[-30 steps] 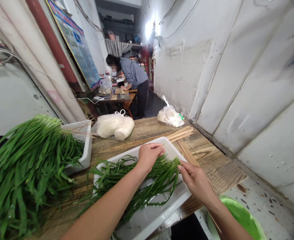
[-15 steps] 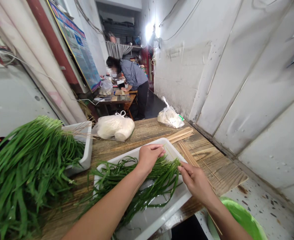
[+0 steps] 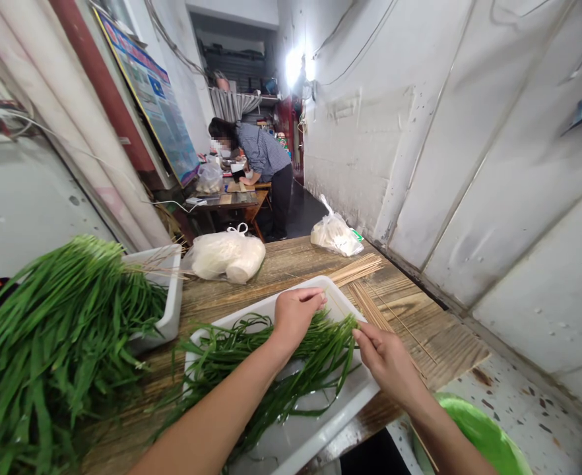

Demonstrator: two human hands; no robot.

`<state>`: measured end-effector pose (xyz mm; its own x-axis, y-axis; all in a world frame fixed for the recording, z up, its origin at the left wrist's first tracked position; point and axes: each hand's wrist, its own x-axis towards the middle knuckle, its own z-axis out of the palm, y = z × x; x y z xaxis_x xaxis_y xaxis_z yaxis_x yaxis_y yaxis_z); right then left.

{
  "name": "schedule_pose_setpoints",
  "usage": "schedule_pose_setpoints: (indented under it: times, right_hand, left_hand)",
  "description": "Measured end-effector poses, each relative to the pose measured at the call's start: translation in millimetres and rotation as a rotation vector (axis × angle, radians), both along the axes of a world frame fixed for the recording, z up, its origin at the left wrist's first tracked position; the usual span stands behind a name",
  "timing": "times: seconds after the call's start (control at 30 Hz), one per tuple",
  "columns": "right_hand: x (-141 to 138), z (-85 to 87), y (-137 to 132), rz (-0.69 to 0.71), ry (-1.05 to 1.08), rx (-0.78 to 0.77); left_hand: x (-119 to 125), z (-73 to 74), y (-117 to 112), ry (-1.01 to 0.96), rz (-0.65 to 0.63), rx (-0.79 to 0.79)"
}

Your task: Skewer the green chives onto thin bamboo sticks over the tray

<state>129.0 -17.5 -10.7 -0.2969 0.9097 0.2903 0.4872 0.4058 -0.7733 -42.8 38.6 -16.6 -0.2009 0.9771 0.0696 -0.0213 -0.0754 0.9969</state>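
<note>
Long green garlic chives (image 3: 305, 382) lie across a white plastic tray (image 3: 340, 432) in front of me. My left hand (image 3: 297, 315) is over the tray's far side, thumb and fingers pinched at a pale green chive end. At the tray's right side, my right hand (image 3: 384, 349) pinches the gathered pale ends of several chives, and their leaves trail leftward. A thin stick shows between the two hands; another length comes out below my right forearm. Whether these are one skewer is hidden by the fingers.
A big heap of chives (image 3: 48, 343) overhangs a second white bin (image 3: 173, 297) at left. Bamboo skewers (image 3: 357, 269) lie beyond the tray. Two knotted plastic bags (image 3: 229, 254) stand farther back. A green tub (image 3: 484, 435) is below right. A person (image 3: 266, 155) bends over a far table.
The view has shifted very slightly. Both hands keep almost the same place and the same pinch.
</note>
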Motion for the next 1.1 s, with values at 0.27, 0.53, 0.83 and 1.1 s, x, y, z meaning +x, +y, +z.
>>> schedule_pose_setpoints:
  times: [0.27,0.53,0.83,1.1]
  right_hand:
    - [0,-2.5,1,-0.010,0.186,-0.105]
    - [15,-14.4,-13,0.083,0.238,-0.057]
    - [17,-19.6,-11,0.038,0.223,-0.079]
    - [10,-8.3,-4,0.054,0.250,-0.168]
  left_hand:
    - [4,16.1,-16,0.258,-0.307,0.053]
    - [-26,12.8,6,0.746,-0.340,0.095]
    - [-4,-22.1,17,1.382,-0.199,0.025]
    - [-1,-8.3,9,0.628,-0.126,0.040]
